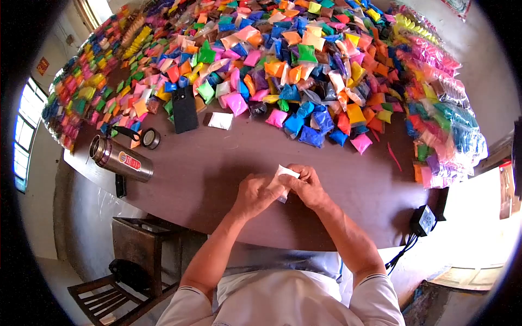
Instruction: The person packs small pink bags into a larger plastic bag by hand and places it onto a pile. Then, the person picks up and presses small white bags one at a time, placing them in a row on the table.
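A small white packet (286, 172) is held between my two hands, just above the near part of the brown table (217, 157). My left hand (256, 193) is closed on its lower left side, thumb and fingers pressed against it. My right hand (307, 186) pinches its upper right side. Parts of the packet are hidden behind the fingers. Another white packet (220, 120) lies flat on the table further off, at the front of a big heap of small coloured packets (310, 70).
Left of the heap rest a black phone (185, 111), a steel flask (120, 157) on its side and its round lid (150, 138). Clear bags of packets (446, 119) are piled at the right. A black box with cables (423, 220) sits at the right edge. A wooden chair (117, 293) stands lower left.
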A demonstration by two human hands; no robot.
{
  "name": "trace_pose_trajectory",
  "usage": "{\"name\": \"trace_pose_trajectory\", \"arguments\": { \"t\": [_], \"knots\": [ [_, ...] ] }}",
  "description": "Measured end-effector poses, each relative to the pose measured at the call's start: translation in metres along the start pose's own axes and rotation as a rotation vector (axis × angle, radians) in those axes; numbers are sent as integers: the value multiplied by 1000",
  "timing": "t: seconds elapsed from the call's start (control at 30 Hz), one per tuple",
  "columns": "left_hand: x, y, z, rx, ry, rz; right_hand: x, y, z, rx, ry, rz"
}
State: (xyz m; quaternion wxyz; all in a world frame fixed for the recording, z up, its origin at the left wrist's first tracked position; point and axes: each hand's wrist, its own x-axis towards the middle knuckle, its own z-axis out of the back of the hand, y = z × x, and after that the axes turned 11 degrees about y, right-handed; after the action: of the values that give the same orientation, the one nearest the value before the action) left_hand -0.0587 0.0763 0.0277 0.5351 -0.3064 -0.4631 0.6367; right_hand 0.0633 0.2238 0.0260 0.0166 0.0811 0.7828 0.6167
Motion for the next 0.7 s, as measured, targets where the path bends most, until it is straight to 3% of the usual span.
{"name": "trace_pose_trajectory", "arguments": {
  "t": [0.17,0.27,0.33,0.47,0.57,0.63,0.7],
  "knots": [
    [1,-4,-3,-237,-95,10,3,13,-9,5,-61,-10],
    [3,-2,-2,-61,-75,27,4,7,-10,-36,-88,-28],
    [4,4,-2,169,-20,-73,4,-2,-5,-9,-52,23],
    [6,4,-6,193,-37,-122,2,-4,0,-26,-29,32],
    [2,13,-7,41,-82,-44,4,10,-5,-29,-86,-96],
    [0,15,-7,-119,-173,37,6,16,-10,249,-179,-51],
    [-2,13,-3,-122,-143,94,5,-11,3,99,-104,-58]
  ]
}}
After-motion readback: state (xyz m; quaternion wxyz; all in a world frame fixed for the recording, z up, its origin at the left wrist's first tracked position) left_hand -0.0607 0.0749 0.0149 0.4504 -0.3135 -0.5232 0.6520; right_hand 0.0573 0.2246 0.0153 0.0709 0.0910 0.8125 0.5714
